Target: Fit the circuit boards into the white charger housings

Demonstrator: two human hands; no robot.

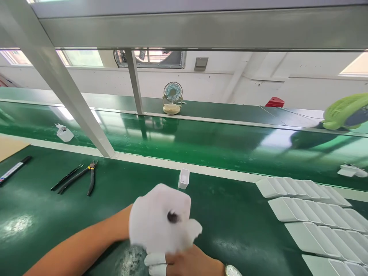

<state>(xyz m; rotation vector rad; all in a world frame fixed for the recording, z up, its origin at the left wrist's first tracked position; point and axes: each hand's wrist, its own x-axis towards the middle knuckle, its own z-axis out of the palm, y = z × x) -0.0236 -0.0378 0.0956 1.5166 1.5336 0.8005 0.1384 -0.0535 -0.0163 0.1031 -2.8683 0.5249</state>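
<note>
A white, rounded plastic housing (158, 218) with a dark opening is held up in front of me, somewhat blurred. My left hand (128, 224) reaches it from the left; only the wrist and forearm show, as the housing covers the fingers. Below the housing, my right hand (186, 262) grips its lower edge, with white covers on the fingers and a watch on the wrist. Just beyond stands a small white open-topped box (183, 179) on the green bench (230, 214).
Rows of white slanted trays (313, 209) fill the right side. Pliers (90, 172), tweezers (66, 177) and a marker (14, 170) lie left. Behind a pale rail runs a green belt (201, 142) carrying white parts (64, 133). A slanted post (71, 92) stands at left.
</note>
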